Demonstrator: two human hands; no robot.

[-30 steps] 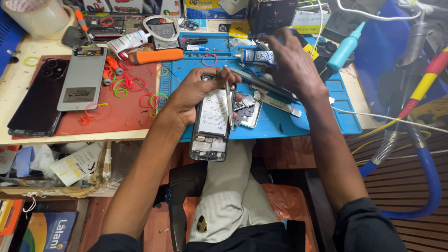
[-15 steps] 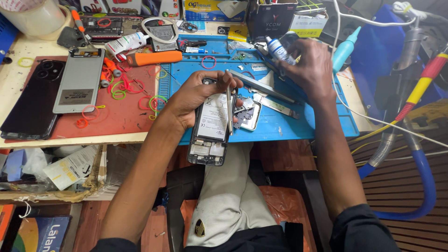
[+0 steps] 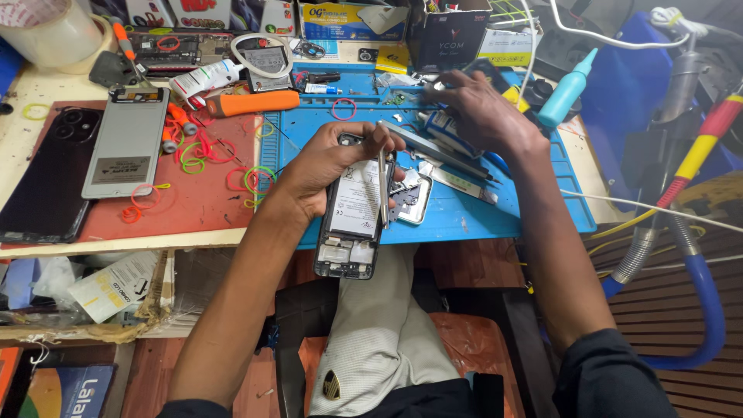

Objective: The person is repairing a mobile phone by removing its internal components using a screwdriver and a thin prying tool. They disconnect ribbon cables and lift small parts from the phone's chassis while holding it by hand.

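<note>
Head view: rubber bands point(image 3: 259, 179) beside opened phone point(image 3: 352, 217)

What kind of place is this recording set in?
Most likely a phone repair bench: the left hand holds an opened phone over a blue work mat, with another phone and small tools nearby.

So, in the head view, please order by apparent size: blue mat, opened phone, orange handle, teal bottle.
1. blue mat
2. opened phone
3. orange handle and teal bottle: look similar, so unranked.
</note>
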